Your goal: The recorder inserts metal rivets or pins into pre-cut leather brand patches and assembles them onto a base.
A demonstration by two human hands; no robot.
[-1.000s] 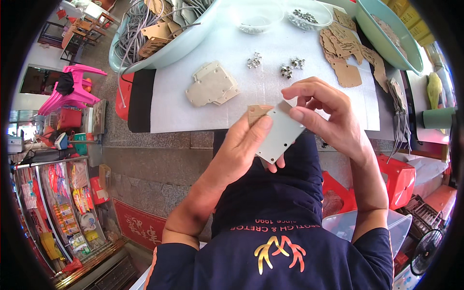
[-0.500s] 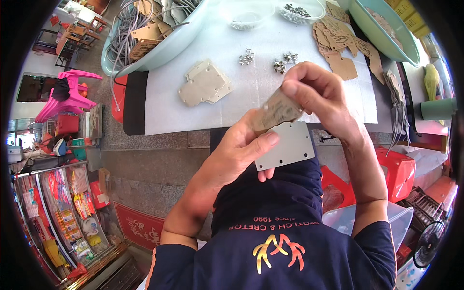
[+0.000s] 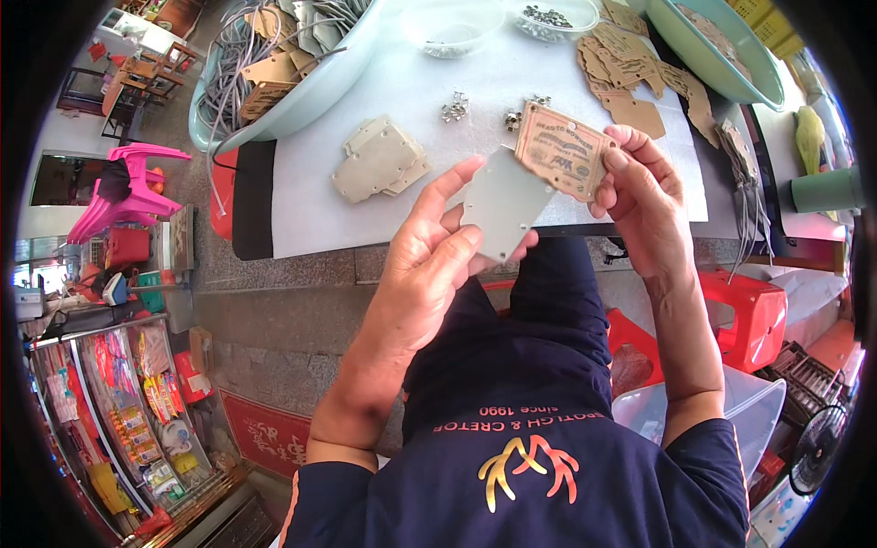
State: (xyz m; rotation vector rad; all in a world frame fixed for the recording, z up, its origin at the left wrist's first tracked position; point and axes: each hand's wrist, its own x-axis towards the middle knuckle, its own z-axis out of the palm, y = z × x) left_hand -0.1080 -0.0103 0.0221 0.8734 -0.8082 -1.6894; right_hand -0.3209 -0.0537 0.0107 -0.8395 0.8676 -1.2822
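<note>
A grey flat piece of card with small holes along its edges (image 3: pixel 504 205) lies between the thumb and fingers of my left hand (image 3: pixel 429 247). My right hand (image 3: pixel 642 187) pinches a brown printed card with holes (image 3: pixel 564 151) by its right edge. The brown card's lower left corner meets or overlaps the grey card's top; whether they touch I cannot tell. Just beyond the brown card sit small shiny metal pieces (image 3: pixel 513 121), partly hidden by it. Another little heap of metal pieces (image 3: pixel 454 107) lies to the left. Left of my hands rests a stack of grey cards (image 3: pixel 379 163).
At the far left a pale blue basin (image 3: pixel 315 105) holds grey cords and cards. Two clear bowls, one with dark studs (image 3: pixel 548 16), stand at the back. Brown cards (image 3: pixel 630 114) lie to the right, near another basin (image 3: pixel 763 87). Corded cards (image 3: pixel 744 164) hang over the right edge.
The brown card has moved up and right out of my left hand, held by my right, and its printed face now shows. My left hand has tilted the grey card upward.
</note>
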